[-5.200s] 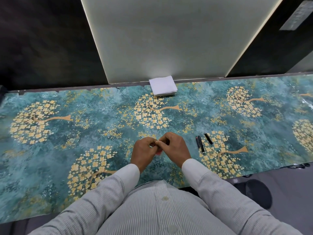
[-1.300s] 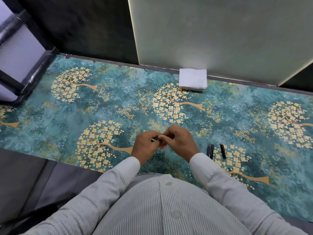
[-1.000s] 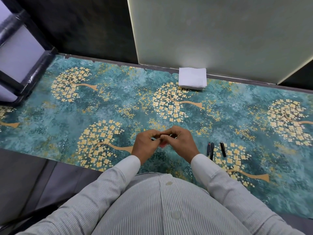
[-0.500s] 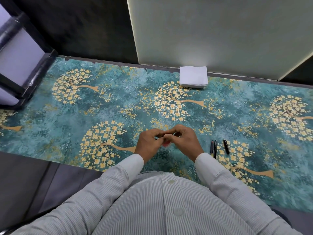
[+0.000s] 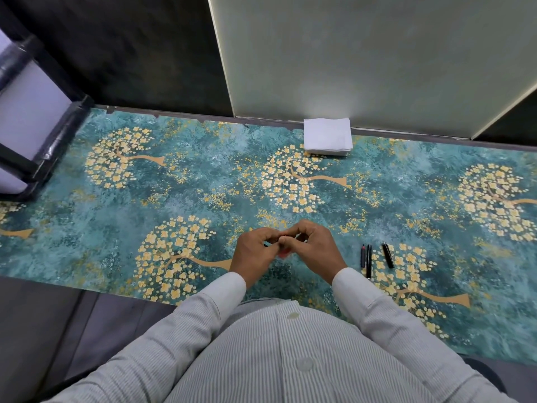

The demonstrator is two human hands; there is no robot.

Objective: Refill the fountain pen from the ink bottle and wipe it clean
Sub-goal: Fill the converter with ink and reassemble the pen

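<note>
Hands (image 5: 286, 248) together: I am pinching a small dark pen part (image 5: 266, 244) with both; ink bottle unseen, filling seemingly next.

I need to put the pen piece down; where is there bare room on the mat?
Free: the mat left of the left hand, and between hands and tissue stack. Crowded: beside the right hand, where the black pen parts lie.

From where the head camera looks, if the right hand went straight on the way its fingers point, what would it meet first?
The right hand points leftward at the left hand; their fingertips already meet round a small, mostly hidden dark part, so it would meet that hand first.
</note>
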